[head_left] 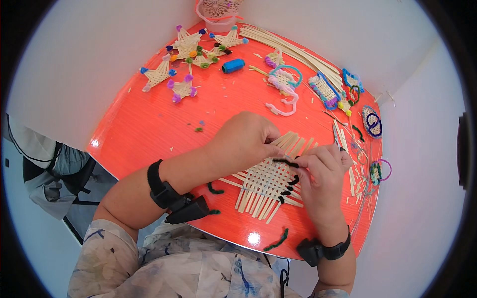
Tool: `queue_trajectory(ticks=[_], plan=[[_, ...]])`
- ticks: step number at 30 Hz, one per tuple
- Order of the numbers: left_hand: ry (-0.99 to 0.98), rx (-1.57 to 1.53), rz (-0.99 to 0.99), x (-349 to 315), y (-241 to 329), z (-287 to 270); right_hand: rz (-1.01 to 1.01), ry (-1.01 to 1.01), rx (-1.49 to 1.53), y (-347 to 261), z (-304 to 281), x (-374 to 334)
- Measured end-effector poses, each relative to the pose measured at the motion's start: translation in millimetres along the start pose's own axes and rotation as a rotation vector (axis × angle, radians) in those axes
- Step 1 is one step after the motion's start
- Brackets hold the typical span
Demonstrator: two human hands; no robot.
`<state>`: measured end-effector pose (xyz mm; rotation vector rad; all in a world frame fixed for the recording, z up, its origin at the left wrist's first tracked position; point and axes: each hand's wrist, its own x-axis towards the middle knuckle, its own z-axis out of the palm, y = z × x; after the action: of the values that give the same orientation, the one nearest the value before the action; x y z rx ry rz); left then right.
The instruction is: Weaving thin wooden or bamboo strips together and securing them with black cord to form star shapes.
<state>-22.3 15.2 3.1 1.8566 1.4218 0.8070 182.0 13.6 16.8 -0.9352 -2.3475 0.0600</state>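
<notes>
A small mat woven of pale flat strips, its strip ends fanning out, lies on the red table before me. Dark green-black pipe cleaner pieces run along its right side. My right hand pinches a black pipe cleaner that lies across the mat's far right part. At the mat's far edge, my left hand has thumb and fingers closed on the strip ends; the exact grip is partly hidden. Loose dark green pipe cleaner pieces lie near me, one at the table's front edge and another left of the mat.
Woven stars with coloured tips and a blue thread spool lie at the far left. Small woven pieces with fuzzy edging, long strips and scissors are along the right. A pink basket stands at the back beside white partitions.
</notes>
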Motion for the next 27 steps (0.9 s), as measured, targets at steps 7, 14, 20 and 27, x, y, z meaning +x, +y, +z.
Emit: queue_trajectory(ticks=[7, 14, 20, 27], plan=[[-0.006, -0.02, 0.001, -1.6, 2.9, -8.0, -0.106, -0.048, 0.133, 12.1, -8.5, 3.6], [0.026, -0.062, -0.037, 1.5, 1.5, -14.0, 0.429, 0.177, 0.74, 16.3, -7.4, -1.4], [-0.063, -0.192, -0.063, 1.8, -2.8, -15.8, 0.745, -0.165, 1.34, 25.5, -0.9, -5.3], [-0.209, -0.335, -0.124, 4.1, 1.9, -13.2, 0.847, -0.317, 1.393, 30.6, -5.6, -3.2]])
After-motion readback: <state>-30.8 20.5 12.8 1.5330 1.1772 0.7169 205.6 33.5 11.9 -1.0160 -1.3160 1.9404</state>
